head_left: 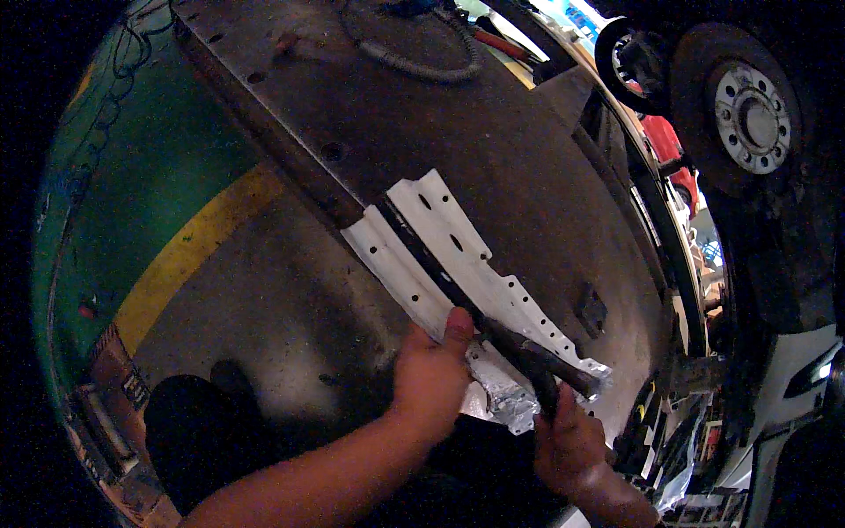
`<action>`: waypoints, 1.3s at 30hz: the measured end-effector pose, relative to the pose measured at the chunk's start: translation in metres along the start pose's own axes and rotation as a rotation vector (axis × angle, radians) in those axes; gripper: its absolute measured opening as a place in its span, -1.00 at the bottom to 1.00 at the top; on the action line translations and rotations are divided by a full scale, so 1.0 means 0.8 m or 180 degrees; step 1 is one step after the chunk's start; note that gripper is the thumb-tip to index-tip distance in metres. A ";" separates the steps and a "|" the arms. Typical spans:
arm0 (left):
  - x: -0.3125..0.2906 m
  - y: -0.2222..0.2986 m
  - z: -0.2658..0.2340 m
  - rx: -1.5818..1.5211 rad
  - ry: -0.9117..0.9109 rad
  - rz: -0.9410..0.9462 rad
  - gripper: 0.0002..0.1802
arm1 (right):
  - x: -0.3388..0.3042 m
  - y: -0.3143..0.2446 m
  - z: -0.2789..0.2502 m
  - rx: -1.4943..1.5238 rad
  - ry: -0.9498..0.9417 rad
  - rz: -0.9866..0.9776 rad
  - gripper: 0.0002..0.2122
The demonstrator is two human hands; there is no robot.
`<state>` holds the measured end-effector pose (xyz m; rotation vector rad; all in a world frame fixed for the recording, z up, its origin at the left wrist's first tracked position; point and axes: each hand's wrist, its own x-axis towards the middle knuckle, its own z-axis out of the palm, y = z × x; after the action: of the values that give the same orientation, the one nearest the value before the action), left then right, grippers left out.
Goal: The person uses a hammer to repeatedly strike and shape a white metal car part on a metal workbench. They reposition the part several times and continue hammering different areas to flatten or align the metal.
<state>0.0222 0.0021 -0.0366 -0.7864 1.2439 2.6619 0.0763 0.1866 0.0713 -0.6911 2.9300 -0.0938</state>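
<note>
A long white metal panel (pixel 453 233) with folded edges and a row of small holes lies slantwise over the edge of a brown steel platform (pixel 493 141). My left hand (pixel 431 378) grips the panel's near-left edge, thumb pressed on top. In the channel along the panel's middle, toward its near end, sits a dark bar-like tool (pixel 541 363). My right hand (pixel 570 444) is closed around the tool's dark, curved handle, beside the panel's near end. Crumpled, shiny metal or foil (pixel 510 409) shows at that end between my hands. The tool's exact kind is unclear.
Holes line the platform's left edge. A grey corrugated hose (pixel 422 75) lies at its far side. A wheel hub with a brake disc (pixel 751 119) stands at the upper right. On the left are a green floor (pixel 167 185) and a yellow stripe (pixel 189 251).
</note>
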 end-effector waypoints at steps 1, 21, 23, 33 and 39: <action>-0.003 0.009 -0.003 0.0142 0.0063 -0.0065 -0.42 | 0.022 -0.018 -0.010 -0.0422 -0.0198 -0.0471 -0.44; -0.009 0.017 0.000 -0.0205 0.0000 -0.0162 -0.48 | 0.025 -0.008 -0.003 -0.0563 0.0003 -0.0454 -0.68; -0.015 0.024 0.004 -0.0219 0.0033 -0.0141 -0.48 | 0.024 -0.011 -0.008 -0.0815 -0.0116 -0.0292 -0.73; -0.009 0.017 -0.002 -0.0262 -0.0016 -0.0277 -0.42 | 0.033 -0.031 -0.017 -0.0979 -0.0310 0.0086 -0.78; -0.015 0.020 0.007 -0.0116 -0.0043 -0.0124 -0.43 | -0.016 0.031 0.012 -0.0877 -0.0621 0.0073 -0.48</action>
<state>0.0255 -0.0030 -0.0165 -0.7879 1.1679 2.6616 0.0778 0.2144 0.0613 -0.6593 2.7868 0.3652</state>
